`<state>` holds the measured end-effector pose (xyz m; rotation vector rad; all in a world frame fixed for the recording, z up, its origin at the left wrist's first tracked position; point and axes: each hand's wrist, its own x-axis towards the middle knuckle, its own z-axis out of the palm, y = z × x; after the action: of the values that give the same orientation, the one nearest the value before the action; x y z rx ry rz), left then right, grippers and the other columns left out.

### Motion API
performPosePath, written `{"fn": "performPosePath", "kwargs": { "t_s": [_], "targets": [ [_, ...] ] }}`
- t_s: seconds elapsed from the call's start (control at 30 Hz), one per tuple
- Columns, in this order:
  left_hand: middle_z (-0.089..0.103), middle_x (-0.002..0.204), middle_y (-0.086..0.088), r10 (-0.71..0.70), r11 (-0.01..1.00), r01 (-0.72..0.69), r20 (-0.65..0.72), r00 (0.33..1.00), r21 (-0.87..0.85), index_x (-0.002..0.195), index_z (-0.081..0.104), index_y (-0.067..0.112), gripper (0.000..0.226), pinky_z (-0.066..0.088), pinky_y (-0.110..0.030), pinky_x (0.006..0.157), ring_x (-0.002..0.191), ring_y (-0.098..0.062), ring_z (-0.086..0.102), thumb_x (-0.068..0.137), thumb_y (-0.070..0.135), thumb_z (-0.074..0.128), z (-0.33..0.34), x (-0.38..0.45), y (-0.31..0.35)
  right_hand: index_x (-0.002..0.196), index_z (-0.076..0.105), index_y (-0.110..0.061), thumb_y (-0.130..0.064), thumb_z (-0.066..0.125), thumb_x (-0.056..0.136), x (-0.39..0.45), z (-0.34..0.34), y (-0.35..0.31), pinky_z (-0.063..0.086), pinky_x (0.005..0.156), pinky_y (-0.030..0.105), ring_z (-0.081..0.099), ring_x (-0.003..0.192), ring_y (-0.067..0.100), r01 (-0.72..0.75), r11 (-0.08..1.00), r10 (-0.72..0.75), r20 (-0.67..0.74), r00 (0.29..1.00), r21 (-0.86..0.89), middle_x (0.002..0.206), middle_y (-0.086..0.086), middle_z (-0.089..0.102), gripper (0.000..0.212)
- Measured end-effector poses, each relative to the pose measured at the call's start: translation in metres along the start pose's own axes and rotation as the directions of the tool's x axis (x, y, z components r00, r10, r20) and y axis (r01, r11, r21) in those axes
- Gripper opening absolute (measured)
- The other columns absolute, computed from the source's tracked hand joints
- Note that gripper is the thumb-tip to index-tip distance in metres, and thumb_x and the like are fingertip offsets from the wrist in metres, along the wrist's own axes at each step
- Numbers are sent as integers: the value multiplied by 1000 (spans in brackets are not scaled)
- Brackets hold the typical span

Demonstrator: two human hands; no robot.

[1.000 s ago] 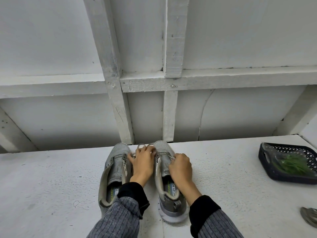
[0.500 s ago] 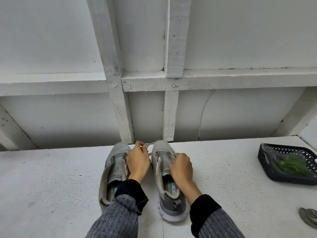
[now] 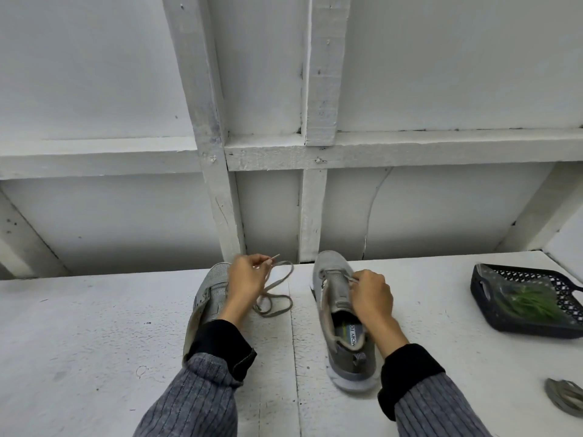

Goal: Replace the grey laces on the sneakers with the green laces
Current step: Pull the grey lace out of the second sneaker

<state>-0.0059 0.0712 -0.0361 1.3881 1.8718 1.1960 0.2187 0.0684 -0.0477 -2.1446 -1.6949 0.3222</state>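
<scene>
two grey ribbed sleeves with black cuffs are seen at the near edge, reaching forward over a white painted table [image 3: 94, 326]. near the right edge, a loose bundle of grey lace [image 3: 564, 400] is seen lying on the table, judged to be one already taken off. the right sneaker [image 3: 340, 313] is set heel toward the viewer, its insole label exposed; the right hand [image 3: 370, 293] is curled over its tongue, and a short lace end is pinched between the fingertips at the upper eyelets. whether any lace is left threaded lower down cannot be told, as the hand covers that part. the left sneaker [image 3: 208, 298] is partly hidden under the left wrist. the left hand [image 3: 247, 277] is raised just above it, fingers clenched on a grey lace [image 3: 274, 294], whose tip is held pointing up and right while the rest trails in loops on the table between the two shoes. farther right, a dark perforated basket [image 3: 482, 298] is noted, with the green laces [image 3: 533, 302] lying inside, untouched. behind, a white wall with timber battens is seen. progress is judged early to middle: the grey laces are nearly or fully out, and none of the green lacing is begun.
</scene>
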Motion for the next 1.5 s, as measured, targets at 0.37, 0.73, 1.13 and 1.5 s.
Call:
{"fn": "performPosePath", "kwargs": {
  "t_s": [0.37, 0.73, 1.13, 1.5],
  "targets": [
    [72, 85, -7, -70, 998, 70, -25, 997, -2, 96, 76, 8, 12, 39, -24, 70, 80, -18, 63, 90, 11, 67, -13, -5, -5, 120, 60, -9, -20, 49, 97, -9, 1, 3, 44, 83, 37, 51, 111, 32, 70, 997, -69, -16, 997, 21, 113, 12, 63, 28],
    [70, 79, -9, -225, 721, 336, 253, 941, -606, 92, 67, 2, 7, 55, -15, 62, 66, -10, 69, 87, -2, 65, -17, -6, 7, 125, 58, -7, 13, 43, 85, -8, 8, -60, 44, 89, 19, 59, 111, 17, 144, 799, -239, 90, 967, 584, 116, 5, 64, 47],
    [72, 92, -1, -215, 783, 320, 249, 944, -533, 104, 71, 7, 22, 36, -24, 68, 64, 14, 62, 84, 15, 72, -32, -11, 22, 90, 61, -28, -22, 64, 92, -9, 49, -65, 37, 99, 30, 49, 118, 15, 140, 777, -445, 378, 812, 614, 123, 1, 56, 8],
    [70, 90, 6, -216, 859, 309, 259, 941, -407, 103, 74, 7, 21, 34, -8, 69, 60, 22, 57, 82, 10, 74, -34, -14, 25, 113, 60, -22, -19, 63, 92, -9, 51, -77, 36, 96, 21, 47, 116, 9, 139, 727, -478, 349, 806, 673, 122, -2, 55, 21]
  ]
}}
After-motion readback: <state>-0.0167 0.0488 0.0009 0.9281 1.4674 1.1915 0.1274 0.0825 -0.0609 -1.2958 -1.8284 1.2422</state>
